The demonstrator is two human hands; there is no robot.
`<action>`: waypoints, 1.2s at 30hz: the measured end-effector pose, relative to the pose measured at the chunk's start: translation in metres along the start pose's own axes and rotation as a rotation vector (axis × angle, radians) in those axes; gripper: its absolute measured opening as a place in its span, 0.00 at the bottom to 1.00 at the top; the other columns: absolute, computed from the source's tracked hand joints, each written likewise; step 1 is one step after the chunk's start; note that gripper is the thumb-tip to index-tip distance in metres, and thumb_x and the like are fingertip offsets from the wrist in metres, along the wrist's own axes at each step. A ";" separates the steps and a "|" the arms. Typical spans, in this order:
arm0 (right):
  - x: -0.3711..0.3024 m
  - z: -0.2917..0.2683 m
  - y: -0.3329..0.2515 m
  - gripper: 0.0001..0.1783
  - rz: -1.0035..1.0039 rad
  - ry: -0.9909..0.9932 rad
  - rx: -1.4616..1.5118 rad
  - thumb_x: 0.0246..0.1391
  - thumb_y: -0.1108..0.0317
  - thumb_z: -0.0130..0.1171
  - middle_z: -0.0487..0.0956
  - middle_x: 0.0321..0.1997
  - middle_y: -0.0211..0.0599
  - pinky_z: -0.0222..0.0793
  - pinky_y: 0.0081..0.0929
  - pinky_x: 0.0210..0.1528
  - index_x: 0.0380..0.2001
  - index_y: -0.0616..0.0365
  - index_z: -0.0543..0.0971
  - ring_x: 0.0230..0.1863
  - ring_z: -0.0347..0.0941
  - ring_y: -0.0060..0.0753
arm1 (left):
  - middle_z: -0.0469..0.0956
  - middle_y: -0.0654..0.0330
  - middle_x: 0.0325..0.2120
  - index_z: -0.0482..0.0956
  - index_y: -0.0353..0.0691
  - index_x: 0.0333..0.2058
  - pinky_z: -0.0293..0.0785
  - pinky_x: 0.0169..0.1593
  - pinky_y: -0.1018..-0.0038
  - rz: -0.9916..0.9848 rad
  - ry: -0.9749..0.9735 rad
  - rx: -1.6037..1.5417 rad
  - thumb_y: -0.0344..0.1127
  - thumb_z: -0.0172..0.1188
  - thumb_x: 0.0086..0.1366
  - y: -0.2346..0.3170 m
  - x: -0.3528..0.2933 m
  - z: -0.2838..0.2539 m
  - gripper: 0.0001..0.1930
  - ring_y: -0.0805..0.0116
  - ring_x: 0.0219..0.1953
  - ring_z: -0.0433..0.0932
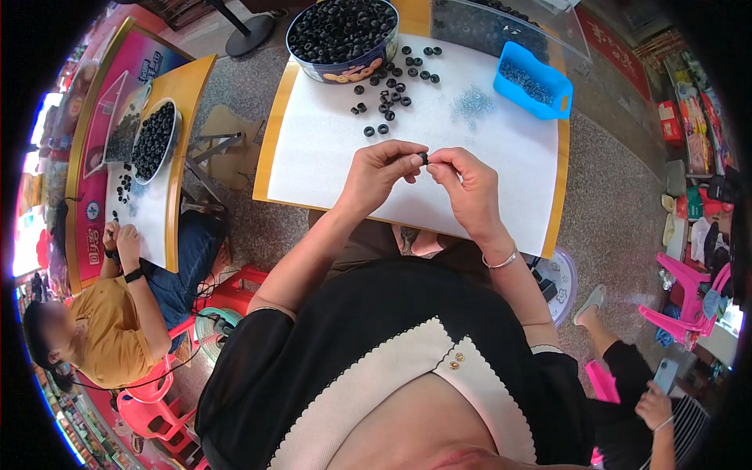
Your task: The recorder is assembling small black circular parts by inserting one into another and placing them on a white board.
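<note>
Above the white sheet [329, 157] on the table, my two hands meet at the fingertips. My left hand [382, 176] pinches a small black ring-shaped part [424, 158] between thumb and fingers. From the other side, my right hand [470, 188] is closed with thumb and fingertips up against that part; whatever it pinches is too small to make out. Several loose black ring-shaped parts [384, 129] are scattered beyond my left hand. A thin patch of tiny pale-blue translucent pieces [471, 103] lies beyond my right hand.
A round tin [345, 72] heaped with black parts stands at the far left of the table. A blue tray [562, 108] of tiny pieces and a transparent bin [470, 27] sit far right. Another person [117, 329] works at a second table [196, 86] on the left.
</note>
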State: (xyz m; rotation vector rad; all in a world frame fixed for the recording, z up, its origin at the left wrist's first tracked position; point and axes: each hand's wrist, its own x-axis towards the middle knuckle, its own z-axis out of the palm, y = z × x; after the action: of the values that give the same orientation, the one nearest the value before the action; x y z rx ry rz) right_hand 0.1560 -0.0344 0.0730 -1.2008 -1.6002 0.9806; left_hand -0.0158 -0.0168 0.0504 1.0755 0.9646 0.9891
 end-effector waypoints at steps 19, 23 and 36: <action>0.003 -0.013 0.010 0.13 -0.104 -0.314 0.065 0.53 0.73 0.55 0.73 0.36 0.34 0.69 0.24 0.39 0.43 0.59 0.77 0.36 0.72 0.28 | 0.76 0.58 0.28 0.45 0.36 0.64 0.72 0.36 0.77 -0.033 -0.304 -0.062 0.28 0.61 0.59 0.012 0.006 -0.011 0.40 0.74 0.29 0.74; -0.001 -0.012 0.015 0.14 -0.134 -0.321 0.031 0.53 0.74 0.53 0.71 0.38 0.36 0.69 0.25 0.40 0.44 0.59 0.75 0.38 0.71 0.31 | 0.76 0.59 0.30 0.46 0.37 0.64 0.72 0.38 0.76 -0.056 -0.296 -0.126 0.30 0.62 0.59 -0.004 0.003 -0.010 0.40 0.73 0.30 0.75; -0.003 -0.004 0.024 0.10 -0.412 -0.155 -0.289 0.55 0.72 0.50 0.69 0.38 0.43 0.69 0.32 0.40 0.39 0.64 0.73 0.40 0.68 0.42 | 0.77 0.59 0.31 0.53 0.36 0.61 0.72 0.37 0.76 -0.118 -0.106 -0.249 0.25 0.60 0.59 -0.025 0.008 0.005 0.34 0.73 0.30 0.74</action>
State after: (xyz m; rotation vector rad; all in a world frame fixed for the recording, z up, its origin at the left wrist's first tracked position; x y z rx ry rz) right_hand 0.1671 -0.0317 0.0516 -0.9378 -2.0637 0.6019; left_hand -0.0051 -0.0151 0.0262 0.8444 0.7864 0.9196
